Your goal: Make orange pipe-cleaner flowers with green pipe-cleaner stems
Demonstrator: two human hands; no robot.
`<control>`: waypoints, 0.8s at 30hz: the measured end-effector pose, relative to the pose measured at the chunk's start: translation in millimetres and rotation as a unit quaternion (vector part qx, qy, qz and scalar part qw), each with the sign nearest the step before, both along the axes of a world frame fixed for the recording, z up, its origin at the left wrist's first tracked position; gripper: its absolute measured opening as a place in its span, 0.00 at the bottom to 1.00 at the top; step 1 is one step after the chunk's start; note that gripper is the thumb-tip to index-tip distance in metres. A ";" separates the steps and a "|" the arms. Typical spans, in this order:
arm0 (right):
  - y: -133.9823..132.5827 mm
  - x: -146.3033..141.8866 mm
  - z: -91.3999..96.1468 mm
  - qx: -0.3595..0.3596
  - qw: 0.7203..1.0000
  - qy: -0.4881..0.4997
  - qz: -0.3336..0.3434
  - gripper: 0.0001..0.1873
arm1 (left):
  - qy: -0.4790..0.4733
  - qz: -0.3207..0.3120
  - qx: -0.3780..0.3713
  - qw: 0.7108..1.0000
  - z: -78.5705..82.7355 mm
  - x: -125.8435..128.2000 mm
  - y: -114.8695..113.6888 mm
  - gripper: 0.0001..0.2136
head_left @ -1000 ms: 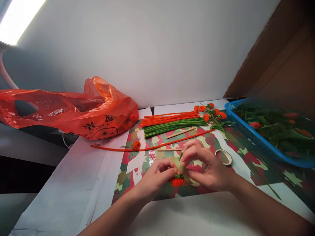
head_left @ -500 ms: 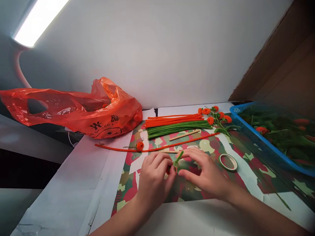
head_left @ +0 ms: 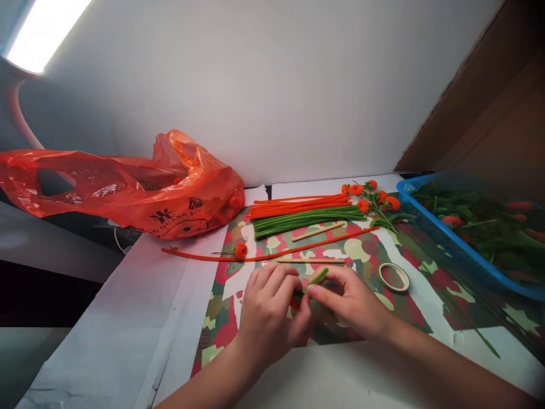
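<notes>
Newly closed in, right fingers pinch the stem at the frame's lower centre, left fingers gripping its hidden base, probably light, bendy, best held low.

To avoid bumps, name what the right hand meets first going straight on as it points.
Past the green piece it holds, the right hand would probably meet the left hand; depth is unclear.

Observed green stem held by left hand and right hand; noted tape roll near the latter, red bag leftward.
</notes>
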State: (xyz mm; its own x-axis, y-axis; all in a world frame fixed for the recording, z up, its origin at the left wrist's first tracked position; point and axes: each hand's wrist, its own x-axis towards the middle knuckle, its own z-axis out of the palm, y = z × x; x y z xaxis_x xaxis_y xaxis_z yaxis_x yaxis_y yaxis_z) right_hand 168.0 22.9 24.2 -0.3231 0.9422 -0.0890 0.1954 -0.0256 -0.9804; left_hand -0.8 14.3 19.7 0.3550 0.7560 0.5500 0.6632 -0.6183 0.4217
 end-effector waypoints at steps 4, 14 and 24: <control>0.9 1.9 -0.1 -0.067 0.996 0.055 0.010 0.15 | -0.102 -0.023 -0.222 0.970 -1.3 -1.2 1.9 0.02; -0.4 4.7 -10.5 -0.227 0.960 0.160 0.037 0.21 | -0.123 -0.036 -0.085 0.988 -17.1 -8.3 6.3 0.09; -1.7 1.9 -9.4 -0.234 0.956 0.178 -0.017 0.21 | -0.144 -0.103 -0.193 0.965 -12.4 -5.2 5.0 0.09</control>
State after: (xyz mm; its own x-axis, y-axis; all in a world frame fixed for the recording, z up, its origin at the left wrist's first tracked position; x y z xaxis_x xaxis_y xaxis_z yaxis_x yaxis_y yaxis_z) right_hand 170.0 21.2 14.8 -0.3811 0.8367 -0.3933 -0.1564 -0.4776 -0.8645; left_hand -5.9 19.3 7.4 0.3944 0.8536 0.3402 0.3634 -0.4849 0.7955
